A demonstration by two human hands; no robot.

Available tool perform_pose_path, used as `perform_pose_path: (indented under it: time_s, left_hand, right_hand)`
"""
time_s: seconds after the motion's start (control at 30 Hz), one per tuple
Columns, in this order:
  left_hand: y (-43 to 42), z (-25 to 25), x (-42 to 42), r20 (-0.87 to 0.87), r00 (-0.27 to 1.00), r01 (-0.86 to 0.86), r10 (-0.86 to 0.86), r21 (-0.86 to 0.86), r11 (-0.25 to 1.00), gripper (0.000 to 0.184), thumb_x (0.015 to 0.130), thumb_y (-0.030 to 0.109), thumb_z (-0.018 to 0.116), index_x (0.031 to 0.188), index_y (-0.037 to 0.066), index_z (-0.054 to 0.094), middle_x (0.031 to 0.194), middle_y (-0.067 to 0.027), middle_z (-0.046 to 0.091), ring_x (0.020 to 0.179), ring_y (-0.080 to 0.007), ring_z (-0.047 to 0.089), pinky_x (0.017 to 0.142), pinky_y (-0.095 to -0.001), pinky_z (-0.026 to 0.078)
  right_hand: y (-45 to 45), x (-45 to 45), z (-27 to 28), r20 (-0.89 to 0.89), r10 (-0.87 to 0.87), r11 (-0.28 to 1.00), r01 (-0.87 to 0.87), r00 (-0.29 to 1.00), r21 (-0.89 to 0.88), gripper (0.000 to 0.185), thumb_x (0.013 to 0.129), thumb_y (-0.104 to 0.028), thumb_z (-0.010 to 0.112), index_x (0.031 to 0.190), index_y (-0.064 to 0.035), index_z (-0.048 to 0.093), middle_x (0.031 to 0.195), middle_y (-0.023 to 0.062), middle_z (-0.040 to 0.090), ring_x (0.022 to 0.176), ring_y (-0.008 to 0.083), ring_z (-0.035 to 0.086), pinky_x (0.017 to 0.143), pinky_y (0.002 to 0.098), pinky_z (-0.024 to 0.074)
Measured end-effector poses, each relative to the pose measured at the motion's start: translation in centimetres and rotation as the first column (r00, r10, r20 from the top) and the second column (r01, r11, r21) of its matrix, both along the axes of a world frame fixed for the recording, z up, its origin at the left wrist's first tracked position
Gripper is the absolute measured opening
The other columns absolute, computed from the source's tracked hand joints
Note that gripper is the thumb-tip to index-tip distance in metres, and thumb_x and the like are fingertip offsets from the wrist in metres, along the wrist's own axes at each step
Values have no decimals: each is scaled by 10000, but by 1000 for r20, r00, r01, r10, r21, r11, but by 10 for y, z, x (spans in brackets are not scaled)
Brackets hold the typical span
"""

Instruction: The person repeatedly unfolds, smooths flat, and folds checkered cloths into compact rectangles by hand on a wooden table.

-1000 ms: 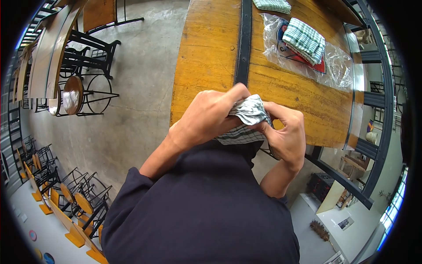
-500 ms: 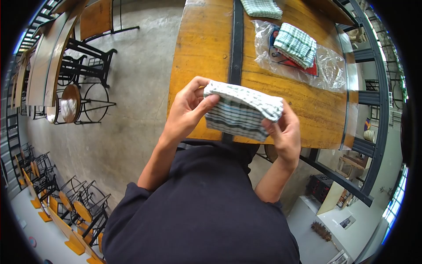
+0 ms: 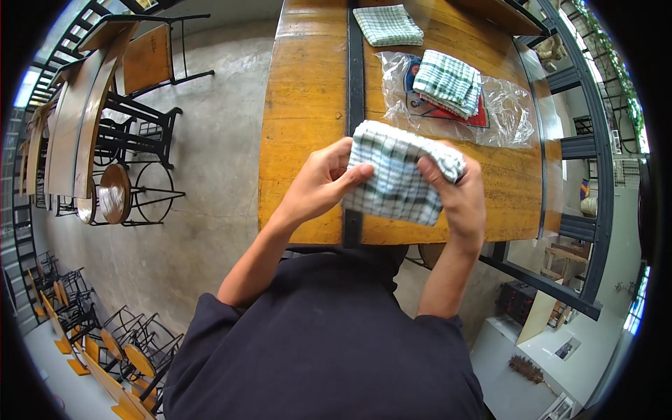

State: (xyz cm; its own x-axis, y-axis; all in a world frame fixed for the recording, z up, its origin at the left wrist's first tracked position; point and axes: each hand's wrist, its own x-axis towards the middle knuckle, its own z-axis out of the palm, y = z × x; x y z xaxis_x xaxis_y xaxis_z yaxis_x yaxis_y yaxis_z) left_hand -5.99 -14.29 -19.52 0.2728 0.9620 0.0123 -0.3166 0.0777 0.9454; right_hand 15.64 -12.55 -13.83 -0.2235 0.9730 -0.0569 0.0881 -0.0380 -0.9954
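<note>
A folded green-and-white checked cloth (image 3: pixel 395 178) is held up in front of me, above the near edge of the wooden table (image 3: pixel 301 105). My left hand (image 3: pixel 325 180) pinches its left side, thumb on the near face. On the right, my right hand (image 3: pixel 462 196) grips the other side, thumb pressed on the face near the upper corner and the fingers hidden behind. Beyond it, several similar folded cloths (image 3: pixel 448 82) lie stacked on a clear plastic bag (image 3: pixel 507 112) with red and blue print. Another folded cloth (image 3: pixel 388 26) rests flat at the far side.
A black metal strip (image 3: pixel 355 91) runs along the tabletop. Dark metal railing (image 3: pixel 577 147) stands to the right. At the left are another long table (image 3: pixel 80 126) and a round stool (image 3: pixel 114 189) on the concrete floor. Stacked chairs (image 3: pixel 133 350) fill the lower left.
Both hands have tilted the cloth so more of its checked face shows. My right thumb has moved up to near the cloth's top edge. The view has shifted slightly.
</note>
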Motion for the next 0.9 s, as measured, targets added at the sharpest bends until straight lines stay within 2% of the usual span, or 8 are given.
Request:
perform_pose_path:
  time_s: [0.07, 0.23, 0.33, 0.4, 0.57, 0.67, 0.77, 0.9]
  left_hand:
    - [19, 7, -3, -61, 995, 78, -77, 7, 997, 310, 975, 213, 638, 1149, -37, 583, 891, -46, 682, 776, -54, 618, 660, -209, 508]
    - [94, 56, -1, -111, 990, -67, 92, 210, 975, 275, 984, 251, 607, 1047, -16, 587, 813, -98, 691, 591, -157, 679, 438, -246, 516]
    - [167, 50, -4, -133, 976, -136, 172, 245, 960, 289, 1012, 308, 562, 967, 24, 592, 759, -57, 677, 591, -118, 669, 476, -236, 484]
    - [213, 31, -9, -106, 981, -139, 160, 186, 973, 335, 1022, 353, 533, 942, 37, 611, 736, -41, 659, 592, -109, 658, 489, -229, 462]
    - [268, -24, -10, 95, 977, -200, 190, 109, 974, 431, 1029, 407, 495, 1046, 3, 641, 822, -95, 698, 604, -137, 656, 470, -224, 457]
    - [267, -29, -3, 419, 907, -109, 45, 129, 986, 541, 1025, 467, 465, 1306, 8, 507, 1094, -122, 678, 953, -149, 667, 736, -246, 519]
    - [274, -44, -3, 507, 861, -139, 52, 136, 981, 476, 1025, 388, 503, 1329, 22, 476, 1203, -98, 644, 1093, -162, 626, 927, -331, 506]
    - [287, -60, -4, 338, 930, -177, 146, 61, 982, 450, 977, 221, 617, 1349, 21, 463, 1252, -96, 619, 1107, -154, 624, 966, -336, 506]
  right_hand:
    - [20, 1, 18, 130, -19, 989, 0, 991, 148, 305, 889, -277, 747, 1012, -5, 686, 862, 24, 695, 765, 77, 623, 657, 226, 502]
    - [88, 10, 76, 446, 126, 986, -160, 886, 41, 680, 783, -492, 795, 1104, 71, 587, 892, 131, 681, 781, 163, 664, 709, 267, 553]
    - [166, 4, 51, 197, 86, 936, -148, 977, 321, 733, 821, -390, 783, 1288, 100, 501, 1070, 217, 664, 986, 247, 664, 864, 317, 554]
    - [230, 0, 27, 236, -144, 944, 62, 961, 325, 702, 855, -319, 756, 1351, 90, 475, 1155, 249, 651, 1069, 273, 642, 942, 350, 523]
    - [282, -22, 10, 184, -256, 963, 234, 949, 133, 585, 890, -260, 706, 1338, 61, 512, 1211, 211, 640, 1106, 245, 621, 995, 353, 473]
    - [300, -26, -19, -127, -232, 973, 229, 964, -42, 663, 860, -224, 735, 1357, 101, 441, 1195, 200, 622, 1119, 244, 610, 974, 357, 487]
    - [305, -31, -30, -37, -33, 996, 36, 999, 82, 760, 824, -239, 780, 1374, 122, 399, 1201, 195, 611, 1102, 243, 614, 930, 368, 516]
    - [311, -31, -26, 143, 74, 996, -81, 987, 43, 810, 851, -510, 723, 1343, 81, 468, 1180, 178, 625, 1084, 216, 622, 865, 335, 538]
